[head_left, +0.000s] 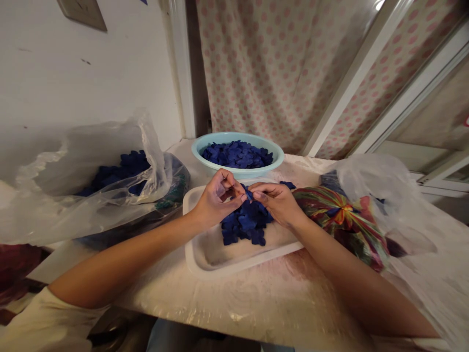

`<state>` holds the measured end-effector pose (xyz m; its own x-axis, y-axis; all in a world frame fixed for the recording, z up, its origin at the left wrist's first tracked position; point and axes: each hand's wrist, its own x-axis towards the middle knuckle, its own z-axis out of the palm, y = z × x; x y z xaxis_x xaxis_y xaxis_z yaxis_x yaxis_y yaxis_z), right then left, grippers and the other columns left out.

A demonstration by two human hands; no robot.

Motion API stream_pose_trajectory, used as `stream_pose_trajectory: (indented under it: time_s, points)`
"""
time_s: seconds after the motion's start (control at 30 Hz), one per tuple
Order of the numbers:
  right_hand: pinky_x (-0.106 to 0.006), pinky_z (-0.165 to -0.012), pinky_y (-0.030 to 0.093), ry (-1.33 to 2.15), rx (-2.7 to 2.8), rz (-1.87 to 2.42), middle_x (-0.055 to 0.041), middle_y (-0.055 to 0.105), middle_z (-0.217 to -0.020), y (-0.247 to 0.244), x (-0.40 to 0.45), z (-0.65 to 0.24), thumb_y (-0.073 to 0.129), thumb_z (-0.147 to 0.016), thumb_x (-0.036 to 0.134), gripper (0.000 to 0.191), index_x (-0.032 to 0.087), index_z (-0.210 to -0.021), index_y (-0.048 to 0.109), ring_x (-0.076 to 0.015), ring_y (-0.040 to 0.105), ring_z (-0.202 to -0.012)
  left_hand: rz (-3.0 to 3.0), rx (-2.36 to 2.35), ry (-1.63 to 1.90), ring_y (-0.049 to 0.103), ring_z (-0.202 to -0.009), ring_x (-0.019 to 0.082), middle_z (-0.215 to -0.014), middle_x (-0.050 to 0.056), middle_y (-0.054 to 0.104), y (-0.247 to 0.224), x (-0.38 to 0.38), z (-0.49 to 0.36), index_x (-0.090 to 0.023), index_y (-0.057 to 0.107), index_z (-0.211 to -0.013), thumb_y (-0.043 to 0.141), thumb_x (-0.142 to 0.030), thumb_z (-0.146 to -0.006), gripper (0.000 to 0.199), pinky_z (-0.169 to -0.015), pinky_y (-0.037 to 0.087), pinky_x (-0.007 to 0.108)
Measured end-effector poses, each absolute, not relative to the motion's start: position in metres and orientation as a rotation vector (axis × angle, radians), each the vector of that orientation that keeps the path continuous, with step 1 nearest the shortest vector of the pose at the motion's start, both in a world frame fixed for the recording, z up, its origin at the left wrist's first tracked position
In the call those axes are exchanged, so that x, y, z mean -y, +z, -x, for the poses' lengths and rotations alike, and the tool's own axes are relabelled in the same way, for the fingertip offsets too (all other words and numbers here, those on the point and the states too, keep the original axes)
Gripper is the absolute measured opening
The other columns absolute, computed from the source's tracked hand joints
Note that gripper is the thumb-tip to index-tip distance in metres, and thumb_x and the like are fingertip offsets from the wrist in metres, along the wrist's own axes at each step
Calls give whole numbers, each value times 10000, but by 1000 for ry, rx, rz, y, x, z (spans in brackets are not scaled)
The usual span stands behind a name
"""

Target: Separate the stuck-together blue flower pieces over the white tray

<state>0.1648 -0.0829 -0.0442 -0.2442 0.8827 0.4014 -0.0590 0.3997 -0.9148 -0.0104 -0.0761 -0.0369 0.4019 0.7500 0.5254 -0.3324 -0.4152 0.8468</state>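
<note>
Left hand (pixel 216 200), right hand (pixel 274 203) pinching blue cutout (pixel 248 194)

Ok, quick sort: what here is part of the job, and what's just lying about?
Part of the job:
left hand and right hand, meeting at a small dark blue piece
pile of blue pieces on the white plastic tray

Lying about:
light blue bowl of blue pieces
clear plastic bag
rainbow-striped bag
polka-dot curtain
</note>
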Motion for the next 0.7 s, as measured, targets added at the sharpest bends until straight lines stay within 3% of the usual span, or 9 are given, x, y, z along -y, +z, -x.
stream_pose_trajectory:
  time_s: [0.37,0.7]
  points:
    - [-254,-717,479,960,1577,710,9,679,-785,-41,86,-161,696,-706,251,28,238,-730,702,-110,608,-742,-1610,-424,1261,528,-638,61,-730,-38,549,-36,78,10,-204,345,-813,667,-178,-707,339,-660,453,208]
    - [-269,-686,480,557,1756,787,-21,635,-739,-40,92,-157,589,-766,192,56,197,-724,625,-138,589,-741,-1631,-454,1192,507,-656,57,-731,-39,524,-35,78,9,-197,343,-803,646,-183,-714,315,-663,429,199]
